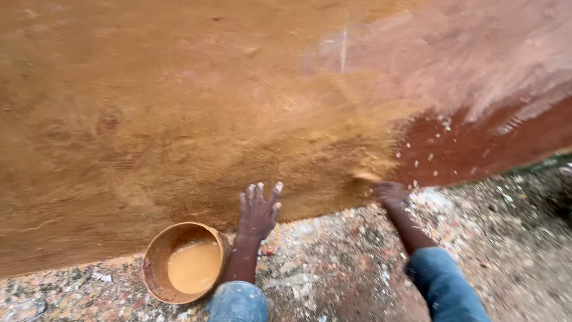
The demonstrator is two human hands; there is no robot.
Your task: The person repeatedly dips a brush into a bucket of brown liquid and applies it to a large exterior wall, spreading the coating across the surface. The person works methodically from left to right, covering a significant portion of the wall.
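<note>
The wet ochre-yellow mud coating [196,119] covers most of the rough wall, ending in a ragged edge where the older dark red-brown painted band [476,146] and the pale pinkish patch [476,53] above it show uncoated. At that edge, low on the wall, the right hand [388,192] is closed around a small yellowish applicator [364,177], perhaps a brush or a wad; it is blurred, so I cannot tell which. It presses against the wall just where the ochre meets the red.

The left hand [258,210] holds nothing: fingers spread wide, palm flat against the coated wall near its foot, seemingly as a brace. Both forearms come out of faded blue denim sleeves [444,286].

Just beside the left wrist, on the ground, sits a round, mud-stained shallow bowl [154,262] partly filled with creamy ochre slurry [193,266]. The gritty ground [333,268] along the wall's foot is speckled with white and reddish flecks.

To do this stroke well, it seems wise to keep the applicator well loaded and work from the wet ochre outward over the red, overlapping the edge so no dark streak shows through. Short, even passes would likely blend the boundary better than one long drag. The braced hand rests on fresh coating, so it may leave a print that needs smoothing afterwards.
</note>
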